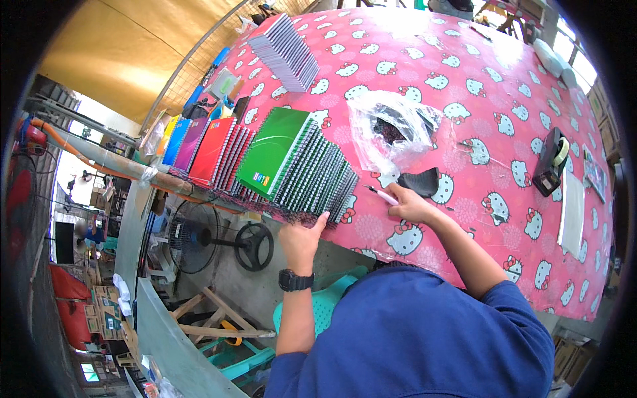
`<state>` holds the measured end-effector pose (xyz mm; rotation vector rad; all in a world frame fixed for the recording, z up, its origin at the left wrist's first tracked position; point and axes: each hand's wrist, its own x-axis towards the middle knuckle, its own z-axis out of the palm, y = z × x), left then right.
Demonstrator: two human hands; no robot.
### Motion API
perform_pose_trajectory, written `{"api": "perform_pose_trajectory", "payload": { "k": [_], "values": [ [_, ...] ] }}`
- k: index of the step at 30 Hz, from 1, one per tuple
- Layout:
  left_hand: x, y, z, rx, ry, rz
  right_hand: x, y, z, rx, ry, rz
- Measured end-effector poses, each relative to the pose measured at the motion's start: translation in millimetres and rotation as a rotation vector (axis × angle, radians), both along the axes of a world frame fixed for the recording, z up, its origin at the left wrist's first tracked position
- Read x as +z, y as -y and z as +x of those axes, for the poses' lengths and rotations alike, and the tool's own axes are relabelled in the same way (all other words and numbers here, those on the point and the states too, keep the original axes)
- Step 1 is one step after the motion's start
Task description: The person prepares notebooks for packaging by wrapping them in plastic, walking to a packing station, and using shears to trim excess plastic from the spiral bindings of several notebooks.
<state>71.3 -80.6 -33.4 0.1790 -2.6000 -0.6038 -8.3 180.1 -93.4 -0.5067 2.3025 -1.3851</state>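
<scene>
A long row of green spiral notebooks (pixel 273 154) leans in an overlapping fan along the near left edge of the table. My left hand (pixel 302 240), a black watch on its wrist, is closed at the near end of this row. Its thumb presses against the last notebooks, while the other fingers are mostly hidden. Pinched in my right hand (pixel 410 204) is a slim white pen-like tool (pixel 383 194) with a dark tip, pointing left toward the notebooks. Just beyond that hand lies a curved black piece (pixel 421 182).
Red notebooks (pixel 211 149), then purple and blue ones, continue the row leftward. Another notebook stack (pixel 284 53) stands farther back. A clear plastic bag (pixel 391 129) with dark contents lies mid-table. At right are a tape dispenser (pixel 551 162) and a white pad (pixel 572 213). A fan (pixel 192 235) stands below the edge.
</scene>
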Motion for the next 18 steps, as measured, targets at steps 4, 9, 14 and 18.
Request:
{"api": "perform_pose_trajectory", "payload": {
  "k": [4,9,14,18],
  "values": [
    [-9.7,-1.7,3.5,-0.025,-0.008,0.223,-20.5,-5.7,-11.6,-0.386,-0.109,0.139],
    [23.7,13.2,17.1,-0.099,0.011,0.366,35.2,-35.0,0.0,-0.113,-0.215,0.228],
    [84.5,-3.1,22.7,-0.084,-0.442,0.542,129.5,40.5,35.3,-0.109,-0.419,-0.107],
    [83.6,-2.7,13.4,-0.100,-0.466,0.383,149.7,77.7,33.4,-0.100,-0.811,-0.079]
  ]
}}
